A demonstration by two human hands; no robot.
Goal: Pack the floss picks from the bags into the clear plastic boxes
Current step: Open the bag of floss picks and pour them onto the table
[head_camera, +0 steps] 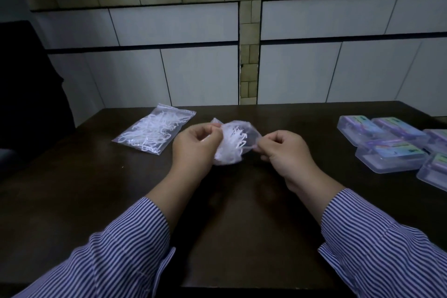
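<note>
A clear plastic bag of white floss picks (232, 143) hangs just above the dark table, held between both hands. My left hand (193, 145) pinches its upper left edge. My right hand (287, 152) pinches its right edge, so the bag's mouth is stretched between them. A second zip bag of floss picks (154, 132) lies flat on the table to the left. Several clear plastic boxes (387, 143) with coloured labels sit closed at the right edge.
The dark wooden table (229, 225) runs up to a tiled white wall (193, 75) behind. A dark chair back (29, 94) stands at the far left. My striped sleeves cover both forearms near the front edge.
</note>
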